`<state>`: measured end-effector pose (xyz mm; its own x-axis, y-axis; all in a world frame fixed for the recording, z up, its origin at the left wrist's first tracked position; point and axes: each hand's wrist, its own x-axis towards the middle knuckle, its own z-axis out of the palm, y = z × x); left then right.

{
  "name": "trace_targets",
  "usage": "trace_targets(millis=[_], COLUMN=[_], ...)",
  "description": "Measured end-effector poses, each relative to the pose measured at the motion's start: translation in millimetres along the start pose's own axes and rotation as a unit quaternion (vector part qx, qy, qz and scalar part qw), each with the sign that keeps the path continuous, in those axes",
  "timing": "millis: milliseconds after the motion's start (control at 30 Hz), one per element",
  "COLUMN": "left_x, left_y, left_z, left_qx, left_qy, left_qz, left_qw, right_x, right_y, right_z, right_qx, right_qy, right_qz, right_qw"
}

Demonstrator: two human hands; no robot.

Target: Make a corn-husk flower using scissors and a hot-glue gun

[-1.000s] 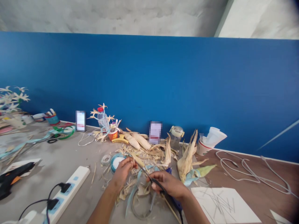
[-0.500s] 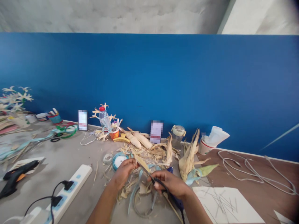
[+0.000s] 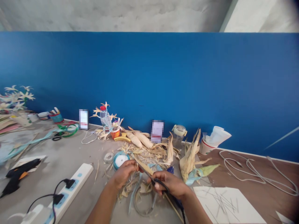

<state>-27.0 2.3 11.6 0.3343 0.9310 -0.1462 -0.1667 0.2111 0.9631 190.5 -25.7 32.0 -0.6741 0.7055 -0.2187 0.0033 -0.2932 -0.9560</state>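
Potentially, with the right hand (image 3: pixel 168 183) closed round scissors (image 3: pixel 145 170) pointing toward ten o'clock, and the left hand (image 3: pixel 125 172) pinching a pale husk strip (image 3: pixel 148 169) at its three o'clock, a hasty snip could split the strip or nick fingertips.

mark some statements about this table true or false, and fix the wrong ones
1. The right hand holds scissors. True.
2. The left hand grips the yellow comb. False: the comb lies on the table, beyond both hands.
3. Black plugs are in the power strip. True.
4. The bottle has a blue cap. False: its cap is red.
5. The glue gun lies right of the power strip. False: it lies left.
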Motion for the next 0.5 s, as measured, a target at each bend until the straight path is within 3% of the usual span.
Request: trace_targets(millis=[100,500], left_x=[0.0,-0.9], left_y=[1.0,1.5], left_z=[-1.1,-2.5], left_qx=[-0.025,-0.016], left_qy=[-0.039,-0.07], left_qz=[0.001,-0.007], left_qw=[0.999,0.997], right_x=[0.4,2.9], right_y=[1.7,2.8], right_z=[-1.7,0.3], right_qx=[-0.002,-0.011], right_qy=[-0.005,-0.005], right_qz=[-0.004,0.01], right_qw=[1.0,1.0])
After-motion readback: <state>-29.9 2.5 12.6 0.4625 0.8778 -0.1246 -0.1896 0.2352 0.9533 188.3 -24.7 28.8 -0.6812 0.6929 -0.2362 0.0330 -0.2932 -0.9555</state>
